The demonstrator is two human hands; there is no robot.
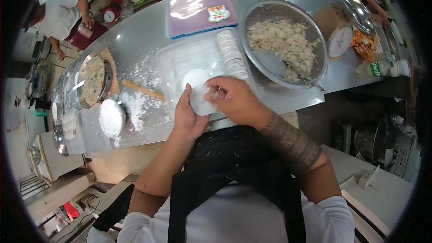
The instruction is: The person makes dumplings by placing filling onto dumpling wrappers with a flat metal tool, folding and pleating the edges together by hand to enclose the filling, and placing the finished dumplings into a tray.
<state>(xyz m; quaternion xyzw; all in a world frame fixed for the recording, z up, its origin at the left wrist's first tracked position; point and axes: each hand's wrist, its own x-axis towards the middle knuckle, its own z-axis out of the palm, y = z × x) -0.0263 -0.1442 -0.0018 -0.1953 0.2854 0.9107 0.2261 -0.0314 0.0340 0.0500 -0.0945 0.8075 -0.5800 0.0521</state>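
A round white dumpling wrapper lies on the palm and fingers of my left hand, whose thumb points up beside it. My right hand reaches over from the right, fingertips pinched together at the wrapper's right edge. Just beyond both hands is a clear plastic tray with a row of white folded dumplings along its right side. Another round white wrapper shows in the tray near my fingers. To the right, a large steel bowl holds a pale chopped filling and a metal scoop.
A wooden rolling pin lies on the floured steel table. At left stand a flour bowl, a filling bowl and plastic containers. A pink-lidded box sits behind. Co-workers stand at far left and far right.
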